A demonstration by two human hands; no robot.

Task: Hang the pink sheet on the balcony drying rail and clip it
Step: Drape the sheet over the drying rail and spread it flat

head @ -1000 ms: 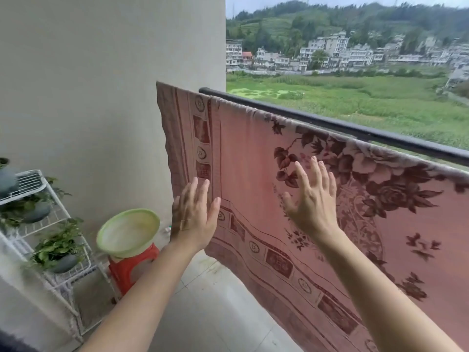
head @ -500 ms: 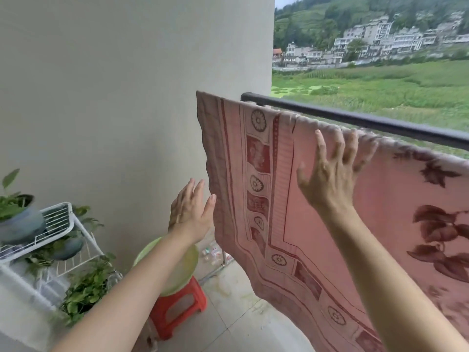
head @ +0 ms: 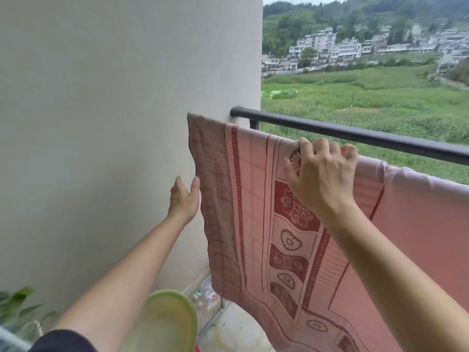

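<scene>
1. Leaves (head: 17,299) of a plant show in the bottom left corner, against the wall (head: 101,123).
2. Low down, a green basin (head: 175,323) is partly hidden behind the left forearm.
3. The left hand (head: 184,199) is raised beside the wall with fingers straight and together and the thumb spread. It grasps nothing. The thumb lies right at the sheet's left hem, but I cannot tell whether it touches.
4. The sheet (head: 253,212), pink with a dark red patterned border, hangs draped. Its top fold slopes from near the wall corner down to the right. What carries it is hidden under the fold.
5. The right hand (head: 319,179) grips that top fold, with fingers curled over the cloth and the thumb on its front face beside a round flower motif.
6. The rail (head: 355,134), dark, runs from the wall to the right, just behind and above the fold.
</scene>
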